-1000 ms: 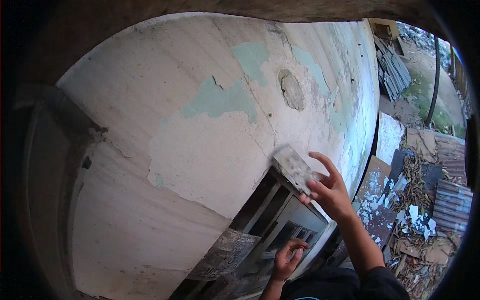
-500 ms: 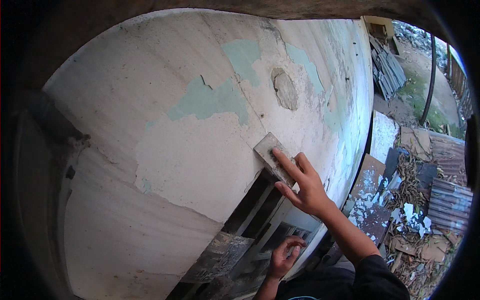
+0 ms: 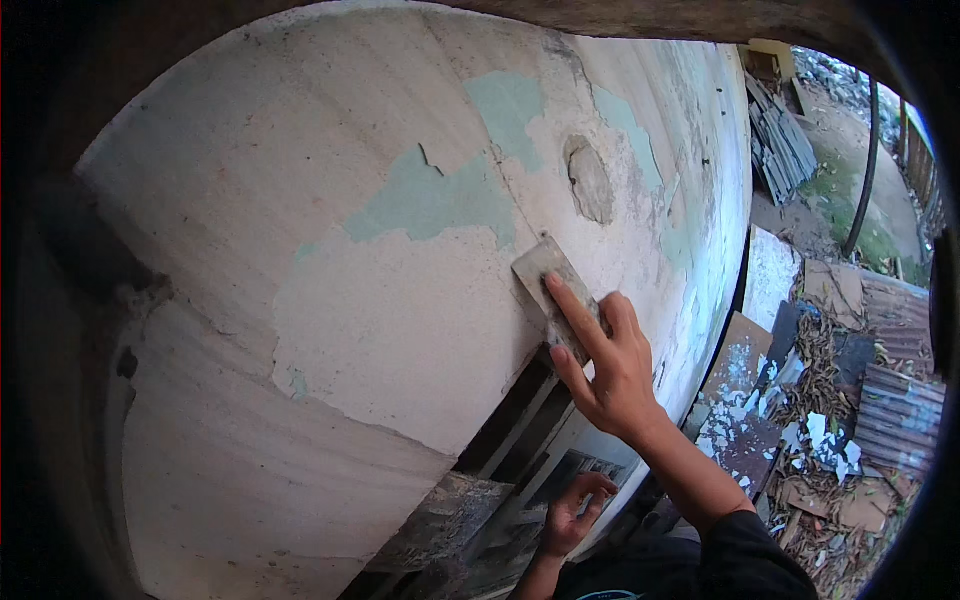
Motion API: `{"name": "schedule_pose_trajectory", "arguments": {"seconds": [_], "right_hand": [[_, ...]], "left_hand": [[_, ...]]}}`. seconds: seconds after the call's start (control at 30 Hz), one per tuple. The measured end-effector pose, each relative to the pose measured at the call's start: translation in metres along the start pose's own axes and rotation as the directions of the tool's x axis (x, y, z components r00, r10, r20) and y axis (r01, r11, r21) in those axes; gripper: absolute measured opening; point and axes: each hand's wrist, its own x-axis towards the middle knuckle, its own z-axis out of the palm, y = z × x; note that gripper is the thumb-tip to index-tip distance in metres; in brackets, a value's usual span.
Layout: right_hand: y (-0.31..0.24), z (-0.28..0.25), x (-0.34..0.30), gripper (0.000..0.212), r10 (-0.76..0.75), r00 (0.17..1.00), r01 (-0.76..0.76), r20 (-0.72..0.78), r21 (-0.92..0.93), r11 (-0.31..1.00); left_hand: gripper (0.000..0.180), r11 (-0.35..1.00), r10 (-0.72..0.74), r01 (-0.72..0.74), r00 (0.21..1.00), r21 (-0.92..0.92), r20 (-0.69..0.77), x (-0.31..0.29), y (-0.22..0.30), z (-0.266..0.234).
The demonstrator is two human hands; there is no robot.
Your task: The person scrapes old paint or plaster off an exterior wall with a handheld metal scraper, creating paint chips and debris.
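My right hand (image 3: 618, 375) is closed around a flat rectangular scraper (image 3: 548, 278), its index finger stretched along the blade. The blade lies against the peeling white wall (image 3: 390, 320), above the corner of a dark barred opening (image 3: 507, 415). Pale green patches (image 3: 440, 200) show just beyond the blade, where the top coat is gone. Lower down, my left hand (image 3: 572, 515) hangs near the opening with fingers loosely curled, thumb apart and nothing visible in it.
An oval hollow (image 3: 590, 180) marks the wall to the upper right. A dark beam (image 3: 640, 18) crosses the top. On the ground at right lie corrugated sheets (image 3: 900, 410), dry leaves and white paint flakes (image 3: 825, 435). Slats (image 3: 782, 145) lean farther back.
My right hand has slid the scraper a little up the wall, to a small dark spot. The left hand keeps nearly the same place, and the whole view has shifted slightly.
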Motion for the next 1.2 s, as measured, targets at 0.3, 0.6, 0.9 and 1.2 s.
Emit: {"name": "schedule_pose_trajectory", "arguments": {"seconds": [0.3, 0.6, 0.9, 1.2], "right_hand": [[-0.004, -0.005, 0.032, 0.063, -0.009, 0.998, 0.009, -0.059, -0.004, 1.0], [-0.001, -0.005, 0.022, 0.064, -0.016, 1.0, 0.016, -0.015, -0.002, 1.0], [0.0, -0.008, 0.015, 0.06, -0.024, 1.0, 0.024, 0.006, -0.017, 1.0], [-0.004, -0.013, 0.051, 0.056, -0.066, 0.995, 0.066, -0.069, 0.003, 0.998]], "left_hand": [[0.012, 0.995, 0.062, -0.063, 0.998, 0.078, 0.023, 0.009, 0.003, 0.001], [0.011, 0.996, 0.03, -0.028, 0.999, 0.082, -0.017, 0.009, 0.001, -0.002], [0.011, 0.997, 0.041, -0.04, 0.999, 0.06, -0.016, 0.01, 0.005, 0.001], [0.015, 0.994, 0.104, -0.104, 0.994, 0.021, 0.013, 0.007, 0.002, 0.004]]}}
